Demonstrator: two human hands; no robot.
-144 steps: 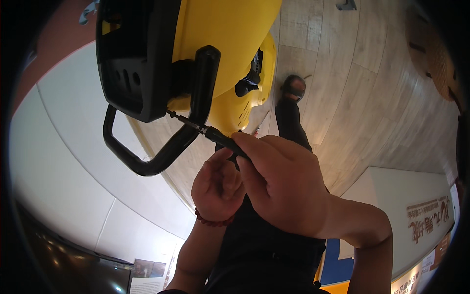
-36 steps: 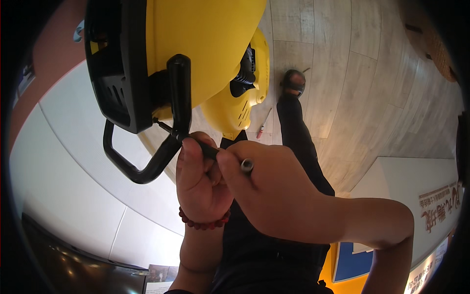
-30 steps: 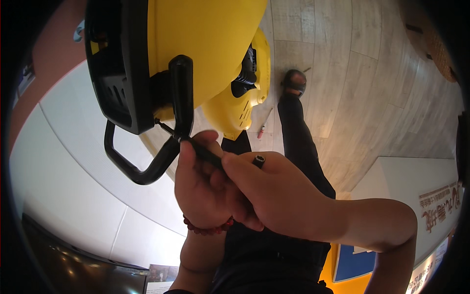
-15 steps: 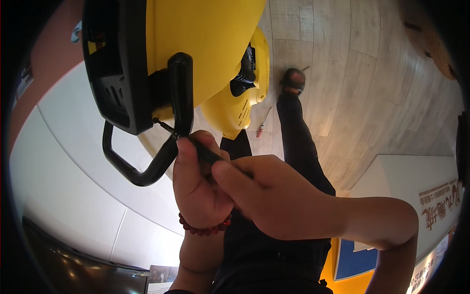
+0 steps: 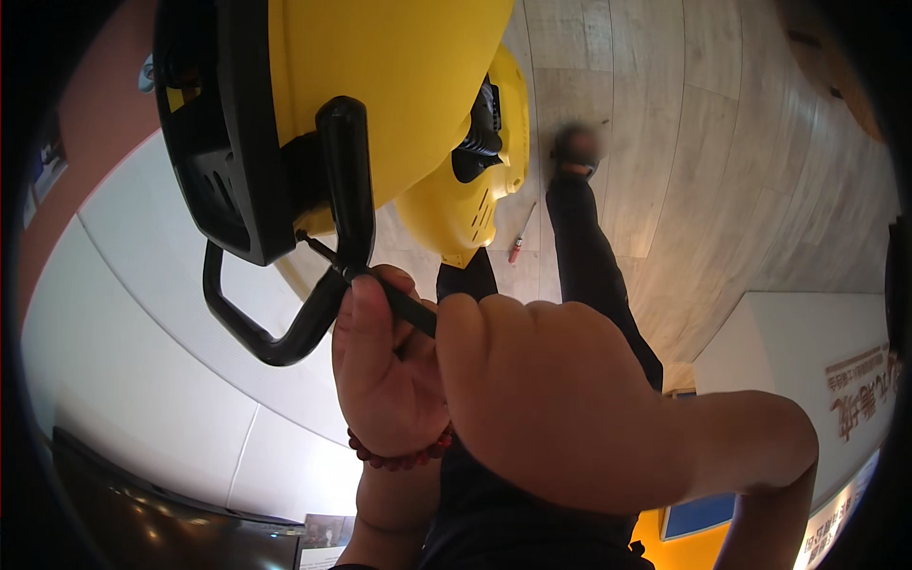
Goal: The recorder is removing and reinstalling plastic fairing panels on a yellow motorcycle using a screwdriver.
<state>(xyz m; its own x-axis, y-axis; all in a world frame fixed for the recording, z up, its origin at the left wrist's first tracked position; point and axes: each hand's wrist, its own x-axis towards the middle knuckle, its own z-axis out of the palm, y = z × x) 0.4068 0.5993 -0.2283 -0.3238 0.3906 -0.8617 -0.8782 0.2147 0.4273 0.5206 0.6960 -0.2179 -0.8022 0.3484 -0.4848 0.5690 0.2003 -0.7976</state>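
A screwdriver [image 5: 410, 310] with a dark handle slants up and left. Its tip meets the lower corner of a black panel [image 5: 249, 133] on a large yellow machine housing [image 5: 380, 66]. My right hand [image 5: 570, 408] is wrapped around the handle's rear end. Below the tip, my left hand [image 5: 375, 389], red bead bracelet at its wrist, pinches the front of the screwdriver between thumb and fingers. A bent black tubular handle [image 5: 346, 171] on the housing runs just behind my left fingertips. The screw itself is too small to make out.
On the wooden floor [image 5: 646, 152] lies a red-handled screwdriver [image 5: 516, 250], near my outstretched leg [image 5: 587, 247]. A second yellow housing part [image 5: 446, 217] with slots stands beyond my hands. A white curved surface [image 5: 161, 351] is at left, a white board [image 5: 779, 332] at right.
My right hand has turned on the screwdriver handle, its knuckles now rolled up and over. My left hand keeps its pinch, and the tip remains at the panel corner. The view has shifted slightly.
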